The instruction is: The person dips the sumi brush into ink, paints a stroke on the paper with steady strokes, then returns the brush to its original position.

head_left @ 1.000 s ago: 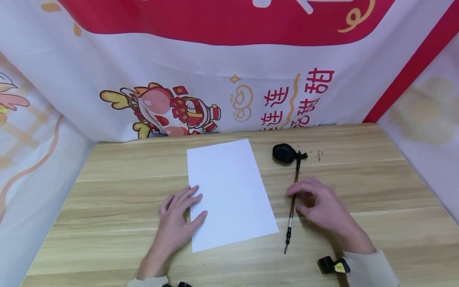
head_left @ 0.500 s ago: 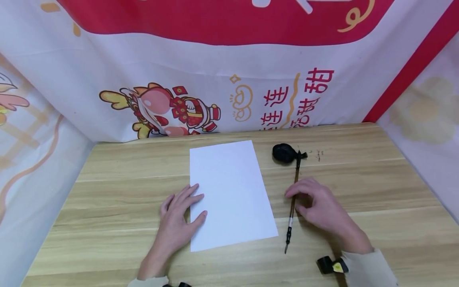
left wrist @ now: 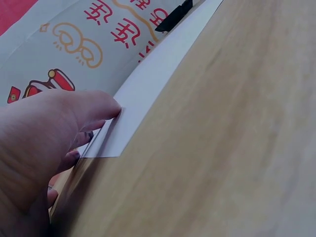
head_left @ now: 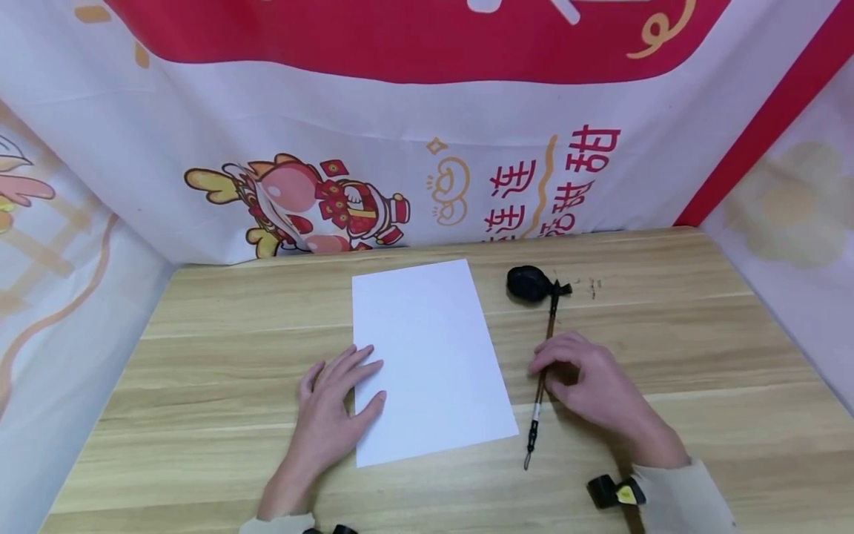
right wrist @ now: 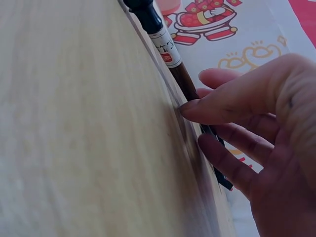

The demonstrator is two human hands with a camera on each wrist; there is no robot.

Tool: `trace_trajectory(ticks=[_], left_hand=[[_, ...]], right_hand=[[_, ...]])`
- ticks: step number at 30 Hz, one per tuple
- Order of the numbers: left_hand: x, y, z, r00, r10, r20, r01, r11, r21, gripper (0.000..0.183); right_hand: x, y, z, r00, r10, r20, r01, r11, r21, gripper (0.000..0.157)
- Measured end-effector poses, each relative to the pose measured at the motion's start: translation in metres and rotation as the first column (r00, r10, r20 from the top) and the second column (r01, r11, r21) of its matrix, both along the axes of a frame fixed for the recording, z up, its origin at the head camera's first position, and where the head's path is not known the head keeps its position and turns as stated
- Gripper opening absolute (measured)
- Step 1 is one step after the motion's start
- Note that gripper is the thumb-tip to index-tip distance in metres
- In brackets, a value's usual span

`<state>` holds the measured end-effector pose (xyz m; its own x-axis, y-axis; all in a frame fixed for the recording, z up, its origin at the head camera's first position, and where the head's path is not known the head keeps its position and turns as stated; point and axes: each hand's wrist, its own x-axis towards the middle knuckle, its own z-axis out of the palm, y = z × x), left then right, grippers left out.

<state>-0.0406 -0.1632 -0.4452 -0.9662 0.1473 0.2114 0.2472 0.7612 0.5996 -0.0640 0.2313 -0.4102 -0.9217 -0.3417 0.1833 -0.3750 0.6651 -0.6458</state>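
A blank white sheet of paper [head_left: 434, 348] lies in the middle of the table in the head view. My left hand [head_left: 333, 408] rests flat over its left edge, fingers spread; in the left wrist view the thumb [left wrist: 106, 106] presses on the paper's corner. To the right, my right hand [head_left: 590, 378] pinches a calligraphy brush [head_left: 537, 411] around mid-handle, thumb on one side and fingers on the other. The brush's dark tip end lies against a black rounded object [head_left: 528, 284], while its looped tail points toward me. The right wrist view shows a white label [right wrist: 167, 48] on the handle.
Small dark ink marks [head_left: 592, 288] dot the wooden table [head_left: 220, 386] right of the black rounded object. A printed cloth backdrop [head_left: 414, 111] rises along the table's far edge, with more cloth at both sides.
The paper has shifted slightly right at its top edge under my left hand. My right hand's fingers have closed on the brush, and its looped tail has swung a little left.
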Motion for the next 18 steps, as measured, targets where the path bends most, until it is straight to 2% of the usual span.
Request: trace_trajectory(ticks=[11, 18], left_hand=[[0.0018, -0.0002, -0.0003, 0.999, 0.006, 0.031, -0.006, 1.0, -0.02, 0.049], [0.0003, 0.0013, 0.0005, 0.999, 0.003, 0.032, -0.002, 1.0, -0.016, 0.049]], right_hand=[[-0.0041, 0.0015, -0.0059, 0.999, 0.027, -0.019, -0.028, 0.999, -0.03, 0.043], [-0.0031, 0.005, -0.004, 1.0, -0.007, -0.01, 0.007, 1.0, -0.023, 0.045]])
